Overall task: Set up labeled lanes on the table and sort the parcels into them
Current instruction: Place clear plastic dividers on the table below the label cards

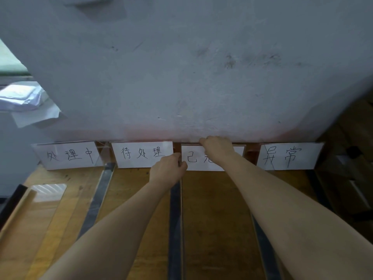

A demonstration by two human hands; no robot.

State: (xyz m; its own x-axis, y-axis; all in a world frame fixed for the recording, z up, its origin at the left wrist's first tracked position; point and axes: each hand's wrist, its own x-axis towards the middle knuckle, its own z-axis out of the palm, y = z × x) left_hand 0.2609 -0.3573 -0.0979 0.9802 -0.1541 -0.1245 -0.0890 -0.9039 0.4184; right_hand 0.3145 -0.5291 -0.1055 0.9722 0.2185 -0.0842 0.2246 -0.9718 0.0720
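The left hand (168, 170) pinches the side edge of the label card (194, 158) beside it; the right hand (218, 147) grips its top.

This has the look of a plain back-room sorting station, not a home. A worn, scratched wooden tabletop (212, 199) is pushed against a scuffed, stained grey-white plaster wall (181, 77). Along the wall stand four clear acrylic sign holders (290, 156) with handwritten Chinese labels on white paper. Clear upright acrylic dividers (175, 229) split the table into lanes. Off to the left, white plastic-wrapped bundles (22, 97) are heaped on a grey surface.
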